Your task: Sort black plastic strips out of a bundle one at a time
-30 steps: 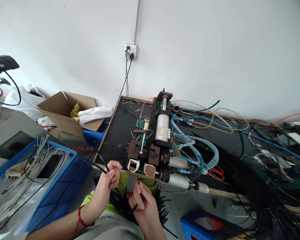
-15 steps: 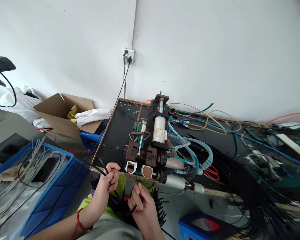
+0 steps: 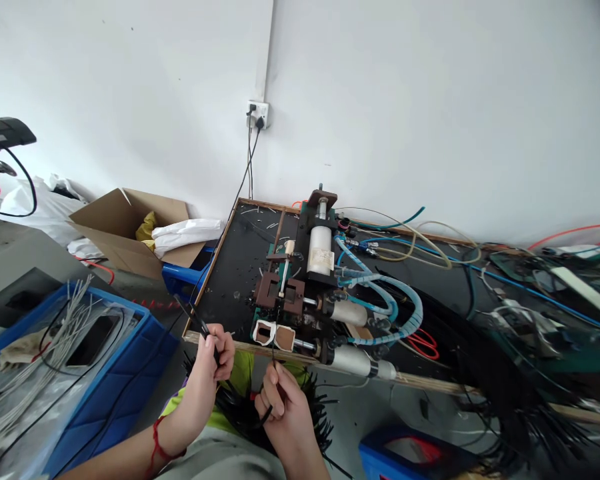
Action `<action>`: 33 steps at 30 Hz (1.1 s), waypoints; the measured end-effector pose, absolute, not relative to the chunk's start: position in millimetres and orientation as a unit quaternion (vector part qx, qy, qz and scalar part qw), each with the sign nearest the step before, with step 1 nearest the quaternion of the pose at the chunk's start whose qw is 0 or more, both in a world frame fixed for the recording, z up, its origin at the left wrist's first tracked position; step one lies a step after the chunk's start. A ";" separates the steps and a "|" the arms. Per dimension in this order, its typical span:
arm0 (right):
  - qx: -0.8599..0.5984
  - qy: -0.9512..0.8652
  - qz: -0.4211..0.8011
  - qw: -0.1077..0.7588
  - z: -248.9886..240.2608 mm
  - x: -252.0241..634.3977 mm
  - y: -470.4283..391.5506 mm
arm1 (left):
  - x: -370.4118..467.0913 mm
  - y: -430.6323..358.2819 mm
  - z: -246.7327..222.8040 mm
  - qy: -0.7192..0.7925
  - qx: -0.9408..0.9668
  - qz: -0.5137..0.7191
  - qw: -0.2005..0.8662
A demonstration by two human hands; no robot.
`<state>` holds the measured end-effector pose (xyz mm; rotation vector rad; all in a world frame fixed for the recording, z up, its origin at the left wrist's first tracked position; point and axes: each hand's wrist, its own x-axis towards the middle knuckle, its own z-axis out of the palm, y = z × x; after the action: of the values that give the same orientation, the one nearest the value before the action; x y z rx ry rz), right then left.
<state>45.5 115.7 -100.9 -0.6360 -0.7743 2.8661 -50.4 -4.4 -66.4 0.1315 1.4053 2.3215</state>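
Observation:
My right hand [image 3: 280, 397] pinches a thin black cable [image 3: 274, 353] whose far end runs up between two white-edged clamp pads [image 3: 275, 335] of a pneumatic wire-stripping machine [image 3: 321, 250]. The pads are pressed together around the cable. Just behind them, the brown jaw blocks [image 3: 280, 293] are also together. Left of the machine, my left hand [image 3: 215, 353] is closed around several black cables [image 3: 196, 320], their ends pointing up and left over the table corner. A bundle of black cables [image 3: 237, 403] lies across my lap, partly hidden by both hands.
The black tabletop [image 3: 225, 280] has a wooden rim and scattered wire scraps. At left stand a blue crate [image 3: 115, 373] with white wires and a phone, and a cardboard box [image 3: 115, 233]. Blue air hoses [image 3: 415, 303] and a large black cable bundle [image 3: 500, 373] lie to the right.
The clamp pads and brown jaw blocks have moved together, and their piston rods now extend further left. My left hand's fingers have curled in around its cables. My right hand has barely moved.

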 end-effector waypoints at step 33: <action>-0.455 -0.762 0.271 0.372 -108.7 164.0 144.7 | -14.7 -18.6 -68.0 0.622 0.148 0.749 0.171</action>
<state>164.0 144.7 -108.7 -1.1661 -1.9546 0.6945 -14.7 -18.6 -68.0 0.4199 1.7669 2.1275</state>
